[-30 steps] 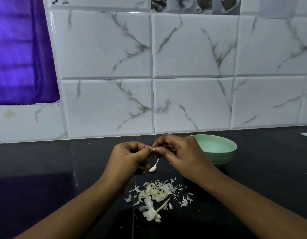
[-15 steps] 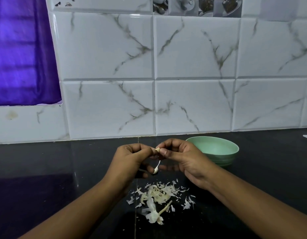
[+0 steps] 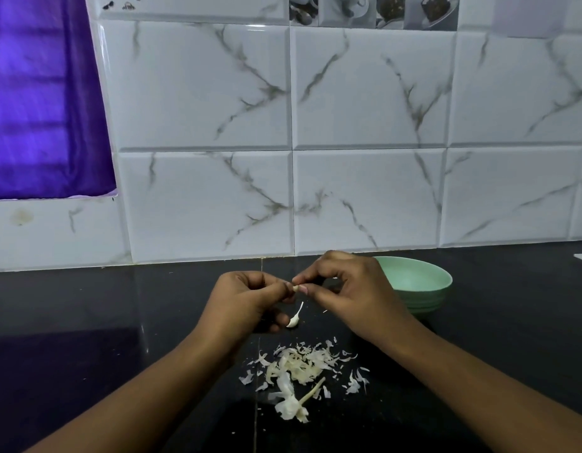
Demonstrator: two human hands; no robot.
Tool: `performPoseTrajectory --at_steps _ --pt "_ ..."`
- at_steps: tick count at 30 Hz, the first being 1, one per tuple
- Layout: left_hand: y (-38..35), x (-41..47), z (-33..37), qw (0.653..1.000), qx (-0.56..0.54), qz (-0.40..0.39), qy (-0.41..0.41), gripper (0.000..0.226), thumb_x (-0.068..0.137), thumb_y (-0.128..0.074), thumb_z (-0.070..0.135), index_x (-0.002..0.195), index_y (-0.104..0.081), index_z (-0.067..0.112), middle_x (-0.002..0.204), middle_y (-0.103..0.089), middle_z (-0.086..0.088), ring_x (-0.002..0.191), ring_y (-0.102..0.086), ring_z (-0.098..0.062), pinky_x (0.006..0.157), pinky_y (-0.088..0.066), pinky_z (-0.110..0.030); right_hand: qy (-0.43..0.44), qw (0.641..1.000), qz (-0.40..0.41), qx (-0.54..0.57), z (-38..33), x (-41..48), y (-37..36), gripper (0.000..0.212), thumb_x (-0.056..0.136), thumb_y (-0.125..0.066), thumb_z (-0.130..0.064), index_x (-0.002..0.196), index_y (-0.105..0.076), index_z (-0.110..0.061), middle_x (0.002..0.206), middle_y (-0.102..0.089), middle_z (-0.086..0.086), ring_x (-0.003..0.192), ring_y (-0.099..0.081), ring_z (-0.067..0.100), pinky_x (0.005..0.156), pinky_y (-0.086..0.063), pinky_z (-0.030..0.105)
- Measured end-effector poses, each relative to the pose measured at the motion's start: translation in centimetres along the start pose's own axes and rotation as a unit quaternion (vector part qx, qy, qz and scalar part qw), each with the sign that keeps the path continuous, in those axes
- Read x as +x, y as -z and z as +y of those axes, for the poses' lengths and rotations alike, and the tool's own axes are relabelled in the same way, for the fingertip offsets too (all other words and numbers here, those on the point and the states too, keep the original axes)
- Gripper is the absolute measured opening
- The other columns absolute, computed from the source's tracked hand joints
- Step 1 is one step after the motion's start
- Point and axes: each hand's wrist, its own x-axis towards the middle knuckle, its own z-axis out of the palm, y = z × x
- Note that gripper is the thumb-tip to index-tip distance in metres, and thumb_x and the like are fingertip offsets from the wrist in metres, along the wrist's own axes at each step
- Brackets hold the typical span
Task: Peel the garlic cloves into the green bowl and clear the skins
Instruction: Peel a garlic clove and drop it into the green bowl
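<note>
Head view, one moment

- Your left hand and right hand meet above the black surface, in front of the marbled white wall tiles
- Task item: a small pale garlic clove sits between the two hands, off the surface. Only its tip shows
- Left fingers: curled, with the tips pinching the clove from the left side
- Right fingers: curled, with thumb and forefinger pinching the same clove from the right. The other fingers are bent above it
- A second white piece with a thin curved tail is just beside your lower left fingers. You cannot tell whether it is held or lying on the surface, or whether it is clove or skin
- Green bowl: upright on the surface behind your right hand, which partly covers it. The visible inside looks bare; the part behind the hand is hidden
- Loose skins: a scattered pale heap on the surface, nearer to you than the hands and between your forearms. A thin stalk lies tilted at its near edge
- Purple curtain hangs at upper left
</note>
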Motion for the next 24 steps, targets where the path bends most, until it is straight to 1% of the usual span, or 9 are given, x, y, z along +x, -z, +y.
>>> performPoseTrajectory --at_steps 2,5,9,11,14,17,20,22,24 --pt "-0.04 0.03 -0.2 1.0 0.013 0.001 -0.01 0.018 0.087 -0.062 0.003 0.071 -0.068 0.005 0.062 -0.068 -0.002 0.04 -0.056 -0.013 0.042 -0.046 -0.022 0.034 0.999 -0.001 -0.042 -0.13 -0.14 0.02 0.014 0.078 -0.074 -0.015 0.092 -0.076 -0.017 0.082 -0.07 -0.005 0.073 -0.065 0.006 0.068 -0.055 0.027" --pt "-0.07 0.12 -0.4 0.999 0.028 -0.004 -0.017 0.016 0.088 -0.061 0.003 0.073 -0.067 0.003 0.06 -0.066 -0.001 0.04 -0.054 -0.013 0.042 -0.046 -0.022 0.073 0.992 0.0 -0.102 -0.39 -0.18 0.06 0.017 0.078 -0.068 -0.022 0.092 -0.075 -0.016 0.078 -0.071 -0.004 0.068 -0.065 0.006 0.064 -0.056 0.026" --pt "-0.17 0.18 -0.53 0.999 0.044 0.001 -0.032 0.017 0.088 -0.061 0.002 0.071 -0.066 0.003 0.06 -0.063 -0.009 0.039 -0.052 -0.014 0.042 -0.046 -0.023 0.066 0.992 -0.014 -0.109 -0.59 -0.29 -0.18 0.016 0.078 -0.065 -0.021 0.091 -0.074 -0.017 0.077 -0.072 -0.006 0.067 -0.065 0.003 0.063 -0.055 0.023" --pt "-0.17 0.24 -0.55 0.998 0.045 0.003 -0.035 0.02 0.088 -0.06 0.002 0.068 -0.064 0.004 0.055 -0.058 -0.012 0.038 -0.05 -0.016 0.042 -0.045 -0.024 0.049 0.996 -0.021 -0.078 -0.51 -0.37 -0.29 0.015 0.078 -0.068 -0.018 0.092 -0.074 -0.018 0.079 -0.073 -0.006 0.069 -0.066 0.002 0.065 -0.055 0.024" --pt "-0.12 0.3 -0.54 0.999 0.042 0.0 -0.029 0.021 0.088 -0.06 0.003 0.068 -0.064 0.006 0.052 -0.055 -0.009 0.037 -0.05 -0.015 0.042 -0.045 -0.023 0.015 0.999 -0.012 -0.026 -0.43 -0.41 -0.4 0.013 0.08 -0.071 -0.013 0.091 -0.075 -0.018 0.079 -0.074 -0.007 0.071 -0.067 0.002 0.067 -0.057 0.025" --pt "-0.26 0.31 -0.47 0.999 0.028 -0.001 -0.015 0.02 0.09 -0.058 0.005 0.07 -0.063 0.006 0.054 -0.057 -0.003 0.038 -0.05 -0.013 0.041 -0.045 -0.023 -0.049 0.997 -0.005 0.052 -0.44 -0.27 -0.41 0.011 0.079 -0.074 -0.008 0.085 -0.075 -0.017 0.075 -0.073 -0.007 0.068 -0.066 0.0 0.063 -0.051 0.016" --pt "-0.39 0.23 -0.4 1.0 0.001 -0.011 0.016 0.023 0.093 -0.052 0.008 0.071 -0.058 0.007 0.052 -0.055 0.001 0.038 -0.049 -0.012 0.04 -0.043 -0.021 -0.148 0.969 -0.018 0.197 -0.55 -0.09 -0.45 0.015 0.078 -0.073 -0.002 0.08 -0.073 -0.017 0.075 -0.073 0.0 0.069 -0.066 0.004 0.061 -0.048 0.014" --pt "-0.41 0.18 -0.28 0.999 -0.015 -0.024 0.038 0.02 0.094 -0.047 0.011 0.077 -0.057 0.007 0.063 -0.056 -0.001 0.041 -0.05 -0.013 0.04 -0.042 -0.021 -0.202 0.943 -0.022 0.264 -0.52 -0.08 -0.43 0.014 0.077 -0.072 -0.001 0.079 -0.071 -0.015 0.075 -0.073 0.003 0.068 -0.066 0.007 0.059 -0.05 0.017" --pt "-0.38 0.15 -0.11 0.998 -0.02 -0.035 0.057 0.02 0.096 -0.041 0.015 0.084 -0.055 0.007 0.073 -0.058 -0.003 0.043 -0.051 -0.015 0.04 -0.041 -0.023 -0.241 0.923 -0.027 0.299 -0.47 -0.07 -0.34 0.013 0.078 -0.071 -0.001 0.082 -0.071 -0.012 0.075 -0.072 0.002 0.069 -0.066 0.008 0.061 -0.053 0.021"
